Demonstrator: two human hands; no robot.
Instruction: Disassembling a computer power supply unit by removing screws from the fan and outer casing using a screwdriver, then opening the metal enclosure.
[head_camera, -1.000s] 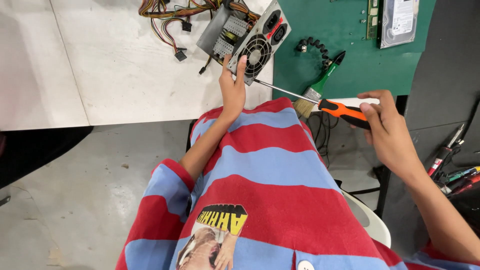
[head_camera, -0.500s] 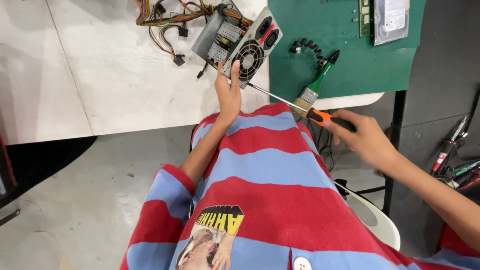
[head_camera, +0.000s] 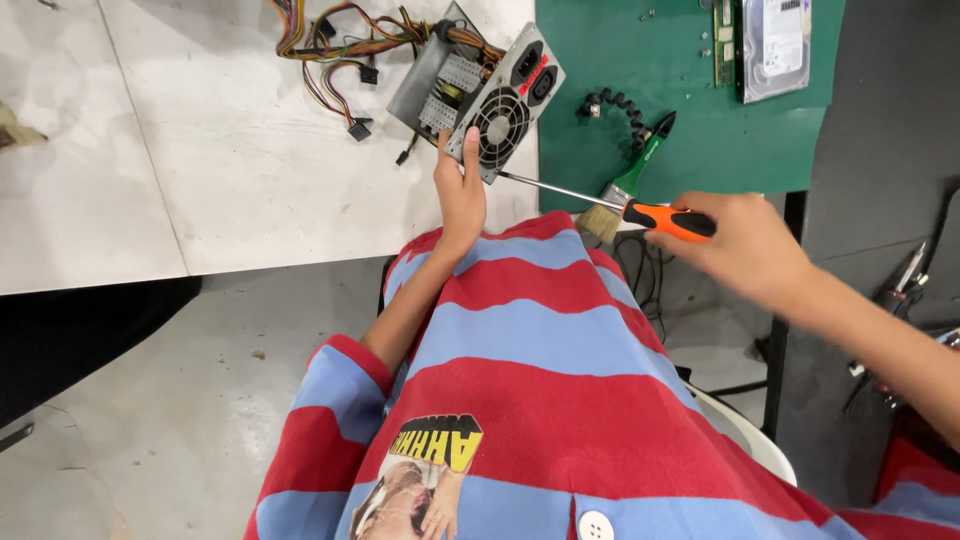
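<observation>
While the left hand (head_camera: 460, 195) steadies the power supply box (head_camera: 478, 92) at its near corner, fingers reaching up over the fan grille, the right hand (head_camera: 745, 245) is wrapped firmly round the orange handle of a screwdriver (head_camera: 610, 201). The steel shaft runs from that hand up and leftward; its tip meets the box at the lower edge of the fan face, right by a corner where a case screw would sit. Whether the tip is seated in a screw head is too small to tell.

Box position: on the white table (head_camera: 200, 150), near its front edge, tilted, fan face toward the person. A bundle of coloured wires (head_camera: 330, 50) trails off behind and to the left of the box.

State of the work, as a judgement: the casing looks partly open, since circuitry shows on the side left of the fan face, but the fan face is in place. So the screw work at this corner looks under way, not done. No loose screws can be made out near the box.

Right of the box: a green mat (head_camera: 660, 80) holding a green-handled brush (head_camera: 625, 190), a black coiled cord (head_camera: 610, 103), and a hard drive (head_camera: 772, 45) at the far edge. The person's striped red and blue shirt (head_camera: 540, 360) fills the ground below the box.
</observation>
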